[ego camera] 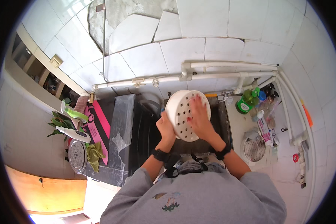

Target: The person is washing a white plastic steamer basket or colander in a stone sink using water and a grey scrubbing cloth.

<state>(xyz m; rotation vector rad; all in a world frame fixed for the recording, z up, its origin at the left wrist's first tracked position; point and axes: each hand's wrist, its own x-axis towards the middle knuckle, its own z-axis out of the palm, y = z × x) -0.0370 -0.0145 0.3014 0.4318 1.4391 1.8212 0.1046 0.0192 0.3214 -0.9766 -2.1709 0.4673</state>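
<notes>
A white plastic basket with round holes in its base (182,112) is tilted over a dark sink (225,120). My left hand (167,126) grips its left lower rim. Flat against the holed base lies my right hand (200,119), slightly blurred, its fingers stretched upward and holding nothing. A tap (225,96) sits at the sink's back right corner, beside something yellow. The basket hides part of the sink.
Right of the sink stand a green pump bottle (245,102), several smaller bottles, tubes and a holed round container (254,148). To the left are a black appliance (142,126), spray bottles, a green cloth (94,155) and a round metal rack (77,155). Pipes (168,79) cross the wall.
</notes>
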